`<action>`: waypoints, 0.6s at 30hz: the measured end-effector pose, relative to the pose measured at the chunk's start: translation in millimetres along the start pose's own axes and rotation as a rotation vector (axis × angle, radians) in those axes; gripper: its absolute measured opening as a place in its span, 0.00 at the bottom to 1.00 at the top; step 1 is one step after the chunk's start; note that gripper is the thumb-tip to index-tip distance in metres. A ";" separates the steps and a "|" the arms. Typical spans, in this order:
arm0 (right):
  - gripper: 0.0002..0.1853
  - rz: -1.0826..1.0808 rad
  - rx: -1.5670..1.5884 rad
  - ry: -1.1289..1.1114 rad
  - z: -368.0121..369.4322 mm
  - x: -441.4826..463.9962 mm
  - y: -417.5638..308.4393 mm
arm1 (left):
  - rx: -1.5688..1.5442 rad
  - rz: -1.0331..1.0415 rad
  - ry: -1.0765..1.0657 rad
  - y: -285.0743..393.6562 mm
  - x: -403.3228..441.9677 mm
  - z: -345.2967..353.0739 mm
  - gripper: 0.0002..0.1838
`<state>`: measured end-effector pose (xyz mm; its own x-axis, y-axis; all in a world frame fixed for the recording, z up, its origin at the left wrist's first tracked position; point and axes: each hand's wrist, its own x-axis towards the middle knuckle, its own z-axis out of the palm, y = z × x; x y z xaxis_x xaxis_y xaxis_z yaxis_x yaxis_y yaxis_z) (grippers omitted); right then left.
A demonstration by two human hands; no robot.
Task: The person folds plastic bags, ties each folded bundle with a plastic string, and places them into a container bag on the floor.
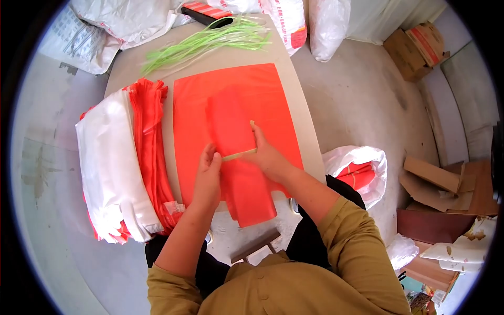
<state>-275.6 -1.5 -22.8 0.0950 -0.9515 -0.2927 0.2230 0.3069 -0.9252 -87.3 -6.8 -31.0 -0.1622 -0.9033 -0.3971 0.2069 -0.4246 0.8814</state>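
A folded bundle of red plastic bags (248,194) is between my hands, over the near part of the table, its lower end reaching past the table's front edge. Across its middle runs a narrow yellow-green strip (239,155). My left hand (208,176) is closed at the bundle's left side, thumb at the strip's end; its other fingers are partly hidden. On the right, my right hand (271,159) pinches the strip, whose short end sticks up by the fingertips. Beneath lies a flat red plastic sheet (191,115). The bundle's upper part is blurred.
A stack of white and red bags (113,157) lies along the table's left edge. Loose green strips (210,42) spread across the far end, beside a black and orange object (207,13). A white sack with red contents (375,157) stands right of the table; cardboard boxes (412,52) sit farther off.
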 end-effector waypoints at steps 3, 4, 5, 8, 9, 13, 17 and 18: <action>0.55 -0.038 -0.078 -0.029 3.5 -5.2 -6.3 | -0.081 0.023 0.052 -1.7 1.9 -0.4 0.35; 0.56 -0.052 -0.091 -0.042 5.4 -8.2 -11.3 | -0.105 0.039 0.075 -1.8 2.2 -1.0 0.35; 0.56 -0.089 -0.048 -0.068 7.2 -11.5 -16.1 | -0.213 0.010 0.006 -0.6 3.4 -5.0 0.34; 0.55 -0.063 0.083 -0.096 14.9 -23.3 -24.9 | -0.382 -0.061 -0.117 4.5 0.7 -12.0 0.31; 0.54 0.029 0.125 -0.066 18.4 -26.7 -26.0 | -0.332 -0.073 -0.111 10.6 -3.2 -5.6 0.30; 0.49 0.142 0.044 0.008 24.5 -29.4 -14.4 | -0.164 -0.092 -0.098 3.5 -1.0 5.1 0.28; 0.43 0.051 0.158 -0.030 15.5 -20.9 -10.5 | -0.323 -0.045 -0.113 16.3 6.7 4.6 0.24; 0.42 0.039 0.131 -0.026 14.4 -22.3 -9.0 | -0.386 -0.030 -0.110 22.3 4.5 5.5 0.24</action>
<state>-265.8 17.2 -4.6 0.1307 -0.9383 -0.3201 0.3432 0.3458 -0.8733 -88.7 -20.0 -11.7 -0.2715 -0.8871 -0.3733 0.5444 -0.4614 0.7005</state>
